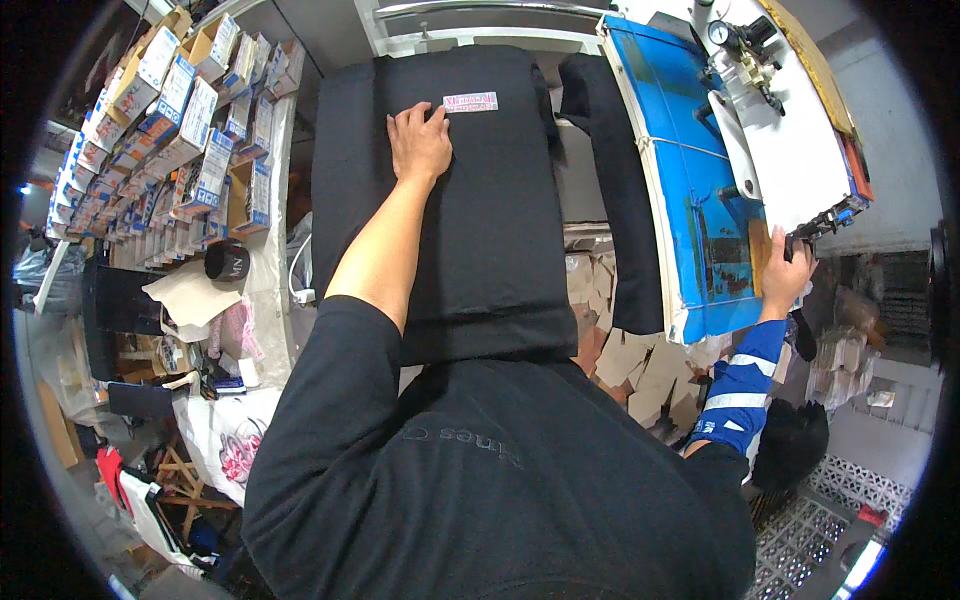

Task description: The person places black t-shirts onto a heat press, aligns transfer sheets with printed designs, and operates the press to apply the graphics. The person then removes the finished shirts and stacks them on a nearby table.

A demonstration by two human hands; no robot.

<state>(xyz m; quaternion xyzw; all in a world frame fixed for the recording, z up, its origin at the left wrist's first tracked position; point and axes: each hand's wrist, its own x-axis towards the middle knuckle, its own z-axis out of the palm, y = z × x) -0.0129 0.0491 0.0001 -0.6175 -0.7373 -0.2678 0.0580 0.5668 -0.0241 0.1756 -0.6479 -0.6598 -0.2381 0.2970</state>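
Note:
Black fabric (480, 220) is spread over a flat bed in front of me. On its far part lies a small white label (470, 102) with pink print. My left hand (418, 145) rests on the fabric with its fingers apart, the fingertips nearest the label touching or almost touching its left edge. Out to the right, my right hand (787, 275) is closed round a black handle (800, 240) at the end of a dark metal bar on the white machine (805, 150). Part of the grip is hidden by the fingers.
A blue panel (670, 180) with a cord across it stands between fabric and machine. A pressure gauge (720, 33) sits at the far right. Several small cardboard boxes (190, 110) fill a left rack. Beige scraps (640, 370) cover the floor. Another black cloth strip (625, 200) hangs beside the bed.

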